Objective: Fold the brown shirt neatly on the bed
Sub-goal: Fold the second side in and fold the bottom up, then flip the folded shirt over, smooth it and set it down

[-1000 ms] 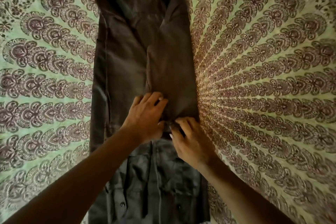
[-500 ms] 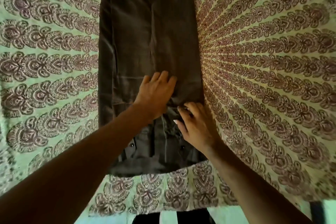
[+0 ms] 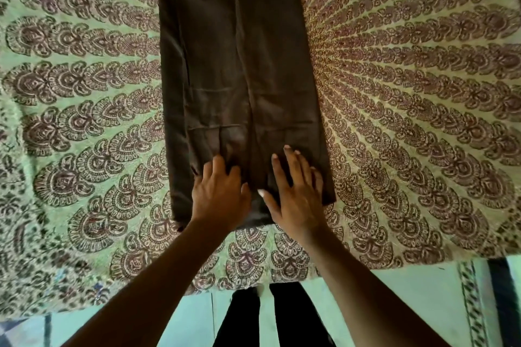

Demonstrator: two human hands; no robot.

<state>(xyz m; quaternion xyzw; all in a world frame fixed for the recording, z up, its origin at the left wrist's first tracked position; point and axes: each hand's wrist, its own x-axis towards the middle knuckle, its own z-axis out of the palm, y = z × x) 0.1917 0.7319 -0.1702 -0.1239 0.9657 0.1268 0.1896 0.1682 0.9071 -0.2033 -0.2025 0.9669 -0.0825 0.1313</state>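
The brown shirt [image 3: 239, 70] lies as a long narrow strip on the bed, its sides folded inward and meeting along a centre line. Its top runs out of the frame. My left hand [image 3: 220, 191] rests flat on the near end of the shirt, left of the centre line, fingers spread. To the right of that line, my right hand [image 3: 296, 191] presses on the same end with straight fingers. The shirt's near edge shows just below both hands.
A green bedspread [image 3: 408, 93] with a brown paisley print covers the bed. Its near edge [image 3: 253, 284] runs across the lower frame. Below it are a pale green floor [image 3: 423, 290] and my dark trouser legs [image 3: 270, 318].
Both hands have slid down the shirt toward its near end and now lie flat. The buttoned lower part seen earlier is covered by folded cloth. The camera view has shifted toward the bed's edge.
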